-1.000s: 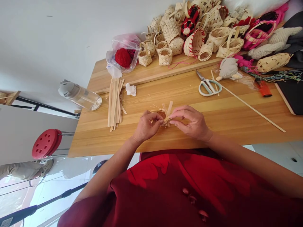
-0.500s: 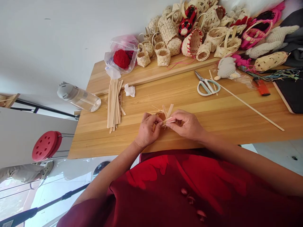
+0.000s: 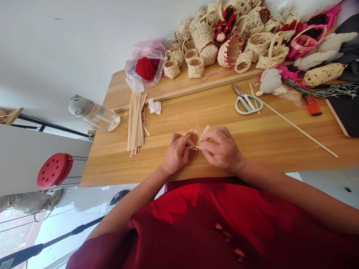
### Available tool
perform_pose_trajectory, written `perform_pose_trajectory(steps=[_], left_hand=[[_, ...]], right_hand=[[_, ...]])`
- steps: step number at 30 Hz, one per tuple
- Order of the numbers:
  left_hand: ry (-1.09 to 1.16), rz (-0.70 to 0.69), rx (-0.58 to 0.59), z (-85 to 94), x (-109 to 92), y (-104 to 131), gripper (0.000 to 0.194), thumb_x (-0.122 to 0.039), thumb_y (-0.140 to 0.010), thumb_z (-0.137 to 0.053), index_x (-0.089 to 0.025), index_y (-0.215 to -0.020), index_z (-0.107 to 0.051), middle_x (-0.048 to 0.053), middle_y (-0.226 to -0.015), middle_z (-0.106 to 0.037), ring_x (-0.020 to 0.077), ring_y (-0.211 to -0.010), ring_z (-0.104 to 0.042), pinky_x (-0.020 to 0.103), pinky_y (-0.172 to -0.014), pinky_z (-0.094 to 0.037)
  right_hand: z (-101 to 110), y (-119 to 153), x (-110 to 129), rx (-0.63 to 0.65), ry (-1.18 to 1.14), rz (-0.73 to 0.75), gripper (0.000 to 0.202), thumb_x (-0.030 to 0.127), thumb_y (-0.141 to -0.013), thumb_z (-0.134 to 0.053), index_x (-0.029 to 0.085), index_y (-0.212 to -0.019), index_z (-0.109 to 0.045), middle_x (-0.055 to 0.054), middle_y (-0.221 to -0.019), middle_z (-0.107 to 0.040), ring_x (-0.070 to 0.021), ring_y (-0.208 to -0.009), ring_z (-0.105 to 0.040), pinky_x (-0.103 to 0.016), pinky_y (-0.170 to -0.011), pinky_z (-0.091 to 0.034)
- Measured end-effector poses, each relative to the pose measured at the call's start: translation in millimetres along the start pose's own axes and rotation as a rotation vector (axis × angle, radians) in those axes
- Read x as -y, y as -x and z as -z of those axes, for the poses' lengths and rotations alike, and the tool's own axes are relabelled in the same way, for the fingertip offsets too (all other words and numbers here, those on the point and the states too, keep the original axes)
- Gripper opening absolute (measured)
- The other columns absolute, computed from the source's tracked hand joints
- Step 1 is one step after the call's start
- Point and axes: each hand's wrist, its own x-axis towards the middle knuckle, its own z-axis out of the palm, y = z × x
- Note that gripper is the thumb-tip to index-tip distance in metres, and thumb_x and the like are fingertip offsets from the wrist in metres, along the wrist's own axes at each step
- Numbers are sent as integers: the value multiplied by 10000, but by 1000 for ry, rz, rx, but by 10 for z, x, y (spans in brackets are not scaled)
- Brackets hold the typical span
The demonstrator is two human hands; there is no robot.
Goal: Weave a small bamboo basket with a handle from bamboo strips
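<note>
Near the table's front edge, a small woven piece (image 3: 193,136) of pale strips has loose ends sticking up and fanning out. My left hand (image 3: 178,151) pinches its left and front side between thumb and fingers. On the right, my right hand (image 3: 221,150) is closed on the strips at the piece's front right, its fingertips close to those of my left hand. My fingers partly hide the piece. Flat pale wooden strips (image 3: 136,123) lie in a bundle to the left, and white-handled scissors (image 3: 248,103) rest open behind my right hand.
Several small woven baskets (image 3: 195,67) line the back of the wooden table (image 3: 112,168). A clear bottle (image 3: 98,115) lies at the left edge, near red yarn (image 3: 146,68) in a plastic bag. One long thin strip (image 3: 303,127) and a red lighter (image 3: 312,105) are at the right.
My right hand has turned slightly and its fingers have drawn together around the strips at the front. My left hand keeps its pinch, and the view has shifted slightly.
</note>
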Motion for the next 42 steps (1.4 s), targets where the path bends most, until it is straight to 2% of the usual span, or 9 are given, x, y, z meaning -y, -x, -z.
perform_pose_trajectory(steps=[4, 7, 10, 13, 19, 26, 31, 34, 42], left_hand=[[-14, -61, 0, 27, 20, 0, 132, -137, -980, -547, -201, -868, -576, 22, -811, -674, 189, -820, -509, 381, -841, -472], [-17, -46, -22, 24, 11, 6, 125, -138, -975, -566, -204, -873, -595, 24, -819, -690, 197, -857, -527, 371, -836, -489], [-76, -37, -90, 11, 16, 6, 103, -145, -961, -598, -212, -887, -623, 22, -819, -716, 215, -926, -569, 417, -923, -499], [-152, -128, -99, 18, 59, 16, 103, -132, -951, -610, -220, -947, -663, 29, -890, -761, 226, -988, -612, 450, -983, -508], [-83, -272, -35, 147, 139, 32, 261, -91, -931, -647, -231, -1145, -696, 53, -1092, -779, 200, -1079, -646, 377, -941, -579], [39, -166, 4, 264, 123, -93, 81, -189, -937, -690, -220, -982, -750, 33, -894, -793, 173, -930, -675, 316, -845, -581], [-155, -219, 164, 324, 112, -51, 171, -195, -975, -617, -271, -1013, -766, 27, -1039, -806, 222, -1139, -627, 398, -966, -503], [-220, -213, 232, 375, 92, -34, 179, -237, -979, -623, -295, -1068, -767, 28, -1090, -803, 231, -1124, -619, 418, -946, -450], [-123, 100, 243, 401, -15, -253, 120, -347, -880, -772, -253, -805, -773, 35, -859, -773, 271, -1114, -582, 454, -972, -366]], right_hand=[[7, -66, -83, 125, 80, 254, 193, 107, -941, -560, 230, -925, -707, -27, -1176, -759, -263, -1316, -558, -411, -1034, -390], [-16, -162, -198, 239, -82, 162, 187, 118, -944, -535, 213, -895, -688, -47, -1025, -774, -260, -1257, -607, -408, -995, -401], [-19, -257, -262, 251, -202, 7, 113, 141, -880, -598, 201, -829, -680, -63, -910, -741, -261, -1060, -650, -394, -897, -432], [-8, -320, -251, 258, -212, -81, 90, 144, -841, -624, 189, -793, -686, -69, -830, -696, -249, -917, -618, -381, -830, -437], [-16, -346, -208, 264, -189, -126, 89, 148, -820, -635, 180, -782, -709, -73, -798, -683, -245, -875, -606, -377, -813, -430], [-34, -397, -185, 298, -198, -108, 115, 124, -807, -600, 178, -744, -679, -72, -730, -653, -240, -837, -582, -341, -744, -429], [8, -432, -191, 383, -202, -116, 114, 121, -817, -603, 185, -740, -656, -66, -720, -626, -235, -841, -568, -322, -723, -422], [26, -431, -199, 396, -216, -117, 124, 116, -824, -598, 189, -743, -658, -59, -722, -623, -229, -842, -562, -316, -731, -420], [15, -450, -195, 412, -230, -98, 120, 107, -810, -601, 176, -750, -679, -57, -711, -629, -232, -855, -555, -314, -739, -408]])
